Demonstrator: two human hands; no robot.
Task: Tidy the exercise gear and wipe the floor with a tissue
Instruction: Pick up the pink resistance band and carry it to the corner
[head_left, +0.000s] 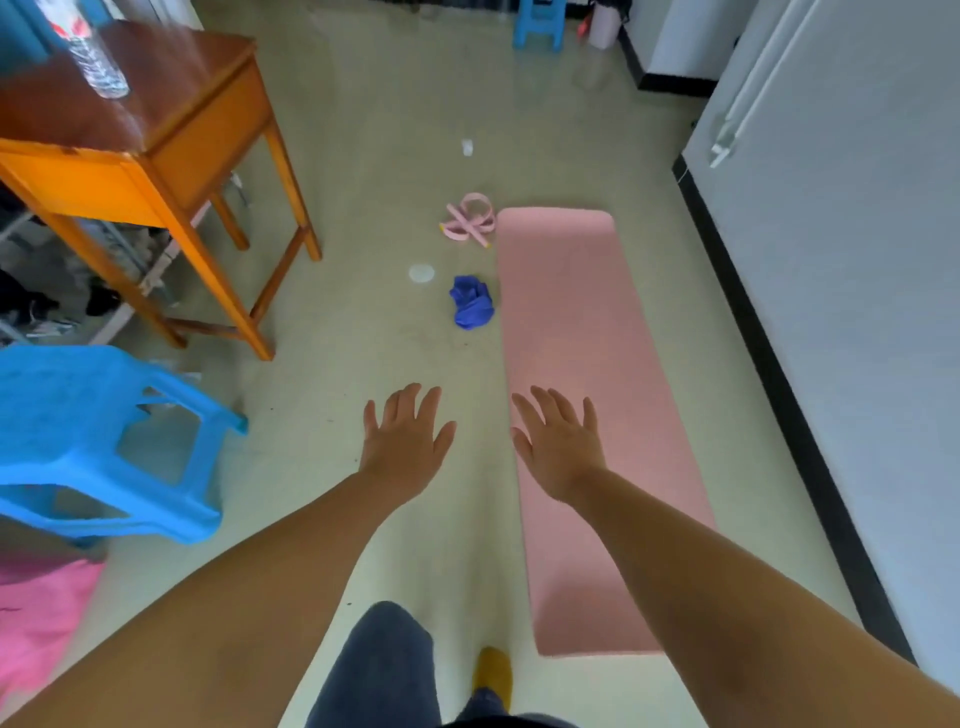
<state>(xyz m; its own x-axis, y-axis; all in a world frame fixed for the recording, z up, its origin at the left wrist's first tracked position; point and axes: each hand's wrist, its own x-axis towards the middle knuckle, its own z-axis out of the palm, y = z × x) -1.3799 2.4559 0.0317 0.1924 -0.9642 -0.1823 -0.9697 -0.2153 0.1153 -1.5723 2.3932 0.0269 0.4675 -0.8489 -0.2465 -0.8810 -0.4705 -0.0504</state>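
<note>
A pink exercise mat (576, 332) lies unrolled flat on the pale floor, running away from me on the right. Beside its far left corner lies a pink resistance band (469, 217) in loops. A crumpled blue cloth (471, 302) sits against the mat's left edge, with a small round white patch (421, 273) on the floor just left of it. A small white scrap (467, 147) lies farther off. My left hand (405, 447) hovers open, palm down, over bare floor. My right hand (558, 449) is open too, fingers spread above the mat's left edge. Neither holds anything.
An orange wooden table (171, 150) with a plastic bottle (98, 57) stands at the left. A blue plastic stool (88, 441) is near my left arm, a second blue stool (539, 23) at the far end. A white wall with black skirting (769, 353) borders the right.
</note>
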